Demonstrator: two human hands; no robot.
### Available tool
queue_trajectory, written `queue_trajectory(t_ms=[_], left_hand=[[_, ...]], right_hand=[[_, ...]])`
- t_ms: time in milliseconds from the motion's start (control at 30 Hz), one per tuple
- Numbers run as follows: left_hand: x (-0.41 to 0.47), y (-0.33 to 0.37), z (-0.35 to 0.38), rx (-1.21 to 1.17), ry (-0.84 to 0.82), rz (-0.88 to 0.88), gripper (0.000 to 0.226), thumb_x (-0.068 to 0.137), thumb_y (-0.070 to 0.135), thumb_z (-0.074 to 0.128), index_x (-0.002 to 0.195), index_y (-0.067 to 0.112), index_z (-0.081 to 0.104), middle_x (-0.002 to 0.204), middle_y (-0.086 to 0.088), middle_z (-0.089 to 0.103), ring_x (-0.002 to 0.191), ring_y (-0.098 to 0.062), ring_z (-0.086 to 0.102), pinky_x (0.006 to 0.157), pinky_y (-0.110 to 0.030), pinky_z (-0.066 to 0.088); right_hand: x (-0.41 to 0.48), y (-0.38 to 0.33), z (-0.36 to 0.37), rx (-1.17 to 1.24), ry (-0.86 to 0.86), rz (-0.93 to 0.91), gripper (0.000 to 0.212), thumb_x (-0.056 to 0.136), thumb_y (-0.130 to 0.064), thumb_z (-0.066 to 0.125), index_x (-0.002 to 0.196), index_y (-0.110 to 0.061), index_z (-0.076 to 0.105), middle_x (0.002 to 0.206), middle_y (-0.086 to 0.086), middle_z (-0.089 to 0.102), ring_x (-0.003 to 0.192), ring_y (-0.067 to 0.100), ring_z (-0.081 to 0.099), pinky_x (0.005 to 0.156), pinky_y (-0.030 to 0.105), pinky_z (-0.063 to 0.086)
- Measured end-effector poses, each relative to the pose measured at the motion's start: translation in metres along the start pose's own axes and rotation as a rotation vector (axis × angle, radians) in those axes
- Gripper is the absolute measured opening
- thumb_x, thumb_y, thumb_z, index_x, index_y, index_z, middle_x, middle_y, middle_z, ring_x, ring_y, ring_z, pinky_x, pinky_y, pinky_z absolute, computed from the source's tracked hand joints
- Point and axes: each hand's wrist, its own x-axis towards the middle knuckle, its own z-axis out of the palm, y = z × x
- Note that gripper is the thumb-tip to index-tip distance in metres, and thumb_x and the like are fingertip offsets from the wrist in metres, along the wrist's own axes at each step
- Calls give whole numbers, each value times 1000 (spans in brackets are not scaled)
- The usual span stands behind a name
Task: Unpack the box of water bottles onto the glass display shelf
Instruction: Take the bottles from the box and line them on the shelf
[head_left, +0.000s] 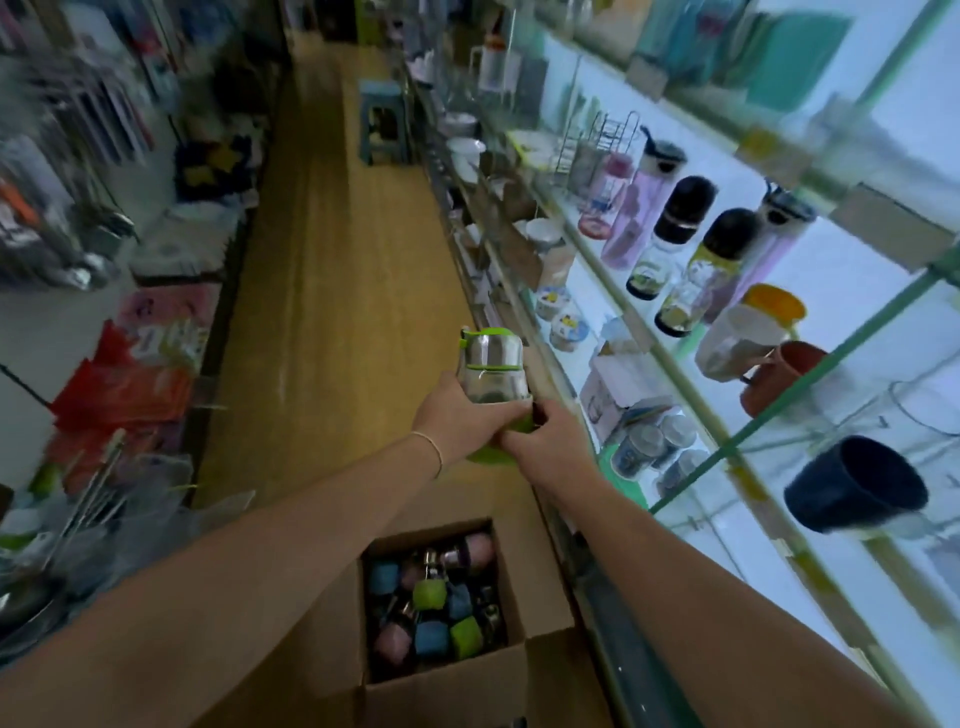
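A clear water bottle (492, 370) with a steel-and-green lid and green base is held upright in front of me, above the aisle floor. My left hand (457, 418) grips its lower body from the left. My right hand (545, 441) holds its green base from the right. Below my arms an open cardboard box (441, 691) stands on the floor, holding several bottles with pink, blue and green bases. The glass display shelf (691, 364) runs along the right and carries several bottles with black lids.
A blue stool (383, 122) stands far down the wooden aisle. Boxed cups and bowls fill the lower right shelves. A dark cup (857, 486) and an orange mug (779, 374) sit on the near glass shelf. Packed goods line the left racks.
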Motion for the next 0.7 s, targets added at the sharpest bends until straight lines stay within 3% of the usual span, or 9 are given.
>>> queue_trajectory(t_ms=[100, 167, 233, 333, 433, 533, 633, 700], left_hand=[[-7, 24, -9, -10, -46, 125, 51, 60, 55, 86, 91, 32, 53, 93, 11, 65, 90, -11, 64, 81, -33, 56], [-13, 42, -11, -19, -97, 217, 70, 51, 65, 84, 107, 31, 57, 100, 10, 68, 92, -9, 66, 84, -35, 58], [-20, 61, -8, -23, -133, 290, 84, 44, 71, 82, 113, 30, 56, 103, 10, 68, 94, -9, 66, 85, -37, 58], [-37, 92, 0, 25, -197, 385, 76, 51, 69, 81, 106, 25, 53, 100, 7, 64, 91, -10, 64, 80, -35, 58], [-58, 124, 13, 52, -234, 501, 72, 59, 66, 80, 105, 19, 50, 94, 5, 60, 84, -10, 61, 67, -29, 54], [-84, 157, 32, 8, -272, 603, 67, 62, 61, 82, 101, 18, 49, 88, 6, 57, 81, -11, 60, 60, -23, 45], [-115, 193, 53, -1, -292, 704, 63, 62, 59, 82, 94, 18, 47, 84, 6, 56, 73, -6, 55, 56, -22, 41], [-136, 218, 70, -13, -314, 765, 66, 59, 63, 82, 94, 19, 47, 89, 4, 59, 78, -8, 57, 62, -25, 47]], right_hand=[[-15, -20, -17, 25, 86, -27, 51, 52, -45, 74, 98, -24, 64, 89, -6, 70, 82, 13, 67, 72, 39, 59], [-26, -30, -31, 30, 155, -40, 55, 47, -50, 70, 96, -25, 64, 88, -6, 70, 81, 15, 68, 73, 42, 60], [-37, -37, -48, 43, 228, -52, 49, 51, -47, 72, 93, -23, 65, 85, -4, 70, 80, 15, 67, 67, 36, 58], [-59, -47, -82, 71, 330, -67, 32, 65, -26, 81, 92, -20, 64, 83, -4, 68, 76, 13, 65, 56, 21, 48], [-81, -54, -117, 54, 411, -86, 46, 53, -38, 78, 95, -21, 66, 87, -2, 71, 80, 15, 69, 70, 33, 60], [-107, -57, -154, 55, 496, -111, 56, 46, -45, 71, 96, -21, 68, 89, -2, 73, 81, 17, 70, 75, 42, 61], [-138, -61, -195, 31, 613, -132, 43, 58, -32, 80, 98, -20, 69, 88, -4, 73, 81, 13, 69, 72, 33, 59], [-160, -62, -225, 1, 682, -141, 34, 66, -25, 82, 98, -21, 70, 86, -6, 72, 79, 11, 68, 66, 26, 56]])
